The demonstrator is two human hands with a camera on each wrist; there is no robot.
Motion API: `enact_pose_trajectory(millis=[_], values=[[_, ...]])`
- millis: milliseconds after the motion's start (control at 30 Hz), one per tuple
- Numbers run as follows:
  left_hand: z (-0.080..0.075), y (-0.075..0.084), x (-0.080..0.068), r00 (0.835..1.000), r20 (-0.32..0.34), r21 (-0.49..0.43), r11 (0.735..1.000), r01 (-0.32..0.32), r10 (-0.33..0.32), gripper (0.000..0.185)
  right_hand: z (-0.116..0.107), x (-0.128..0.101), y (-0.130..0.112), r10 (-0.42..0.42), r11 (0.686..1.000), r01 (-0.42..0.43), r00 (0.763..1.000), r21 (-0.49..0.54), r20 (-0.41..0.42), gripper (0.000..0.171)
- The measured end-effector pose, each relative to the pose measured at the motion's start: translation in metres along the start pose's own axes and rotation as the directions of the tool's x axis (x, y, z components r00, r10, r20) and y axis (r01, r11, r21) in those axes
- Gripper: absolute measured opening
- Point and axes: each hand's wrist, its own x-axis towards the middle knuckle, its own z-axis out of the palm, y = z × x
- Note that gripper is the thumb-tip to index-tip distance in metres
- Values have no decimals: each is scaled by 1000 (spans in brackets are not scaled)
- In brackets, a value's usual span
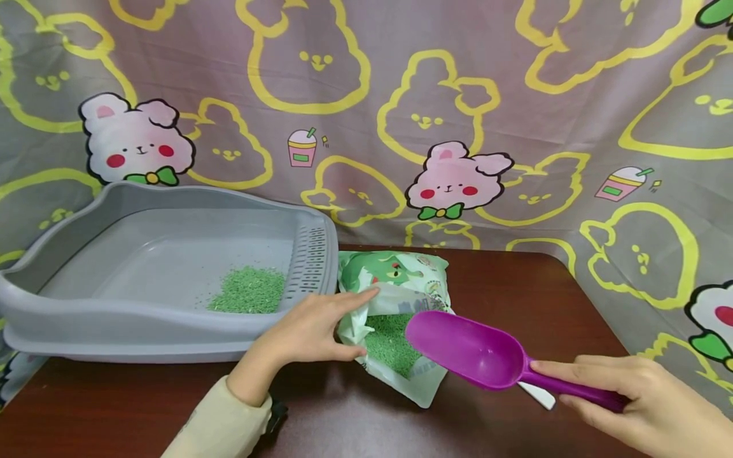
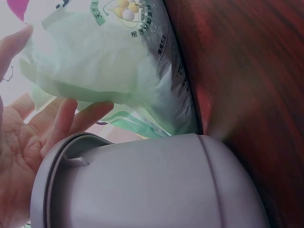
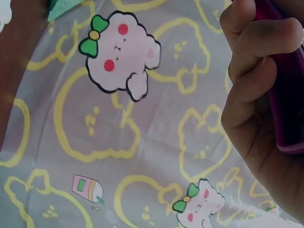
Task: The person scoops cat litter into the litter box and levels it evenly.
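Bunny-print cloth backs a dark wooden surface (image 1: 515, 286). Left hand (image 1: 309, 331), fingers straight, presses the litter bag (image 1: 395, 286) mouth apart; right hand (image 1: 635, 397) grips the purple scoop (image 1: 469, 350) just right of it. Best to tip the scoop low into the green pellets (image 1: 389, 343), bag held steady, before lifting toward the grey tray (image 1: 114, 318) beyond the left hand.

One scoop (image 1: 469, 348), one bag (image 1: 401, 299), one tray (image 1: 114, 312).
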Motion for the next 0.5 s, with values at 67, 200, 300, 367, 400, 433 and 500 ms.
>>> enact_pose_trajectory(millis=[67, 200, 300, 367, 400, 433, 500], values=[[0, 0, 0, 1000, -1, 2, 1000, 0, 0, 92, 4, 0, 3, 18, 1000, -18, 1000, 2, 20, 63], [1, -1, 0, 1000, 3, 1, 1000, 1, -1, 91, 12, 4, 4, 28, 1000, -28, 999, -1, 42, 61], [0, -1, 0, 1000, 6, -4, 1000, 1, -1, 91, 16, 8, 2, -6, 1000, 6, 1000, 1, 29, 60], [0, -1, 1, 1000, 8, -11, 1000, 3, -3, 91, 18, 10, 1, -4, 1000, 4, 999, 5, 39, 58], [0, -1, 1, 1000, 9, -14, 1000, 3, -3, 91, 19, 11, 0, -6, 1000, 6, 999, -3, 40, 57], [0, -1, 1, 1000, 9, -17, 1000, 3, -3, 91, 20, 12, -1, 0, 1000, 0, 999, -8, 48, 55], [0, 0, 1, 1000, 10, -24, 1000, 3, -3, 92, 22, 12, -1, 24, 1000, -25, 996, 4, 81, 51]])
